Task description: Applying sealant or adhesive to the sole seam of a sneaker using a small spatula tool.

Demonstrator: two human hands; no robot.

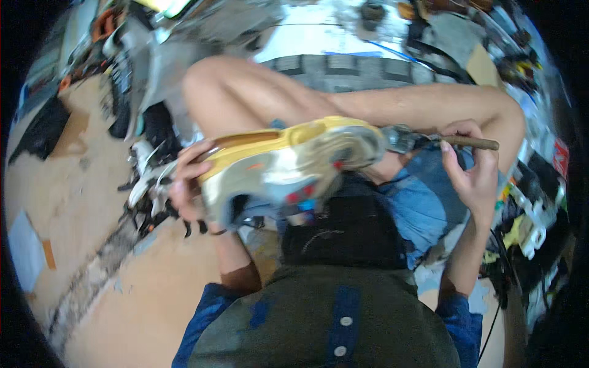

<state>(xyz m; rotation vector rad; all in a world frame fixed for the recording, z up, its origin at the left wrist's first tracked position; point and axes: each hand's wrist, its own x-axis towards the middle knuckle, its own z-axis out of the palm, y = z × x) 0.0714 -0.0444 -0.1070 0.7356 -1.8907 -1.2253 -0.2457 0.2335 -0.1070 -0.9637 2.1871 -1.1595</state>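
Note:
My left hand [191,178] is closed on one end of a yellow and white sneaker [245,172], with fingers over its edge. The sneaker lies on its side in the air above my lap, its pale sole turned partly toward me with red and blue patches. My right hand [471,162] grips a tool with a brown, stick-like handle [475,142]. The tool's thin front part points left at the sneaker's other end. A greyish blurred shape lies between them, and I cannot tell whether the tool touches the shoe.
My bare crossed legs [423,104] lie behind the shoe, and a black cloth [343,230] covers my lap. Shoes and scraps [147,162] are heaped at the left beside tan boards [147,294]. More clutter [534,230] and a dark cord [503,264] lie at the right.

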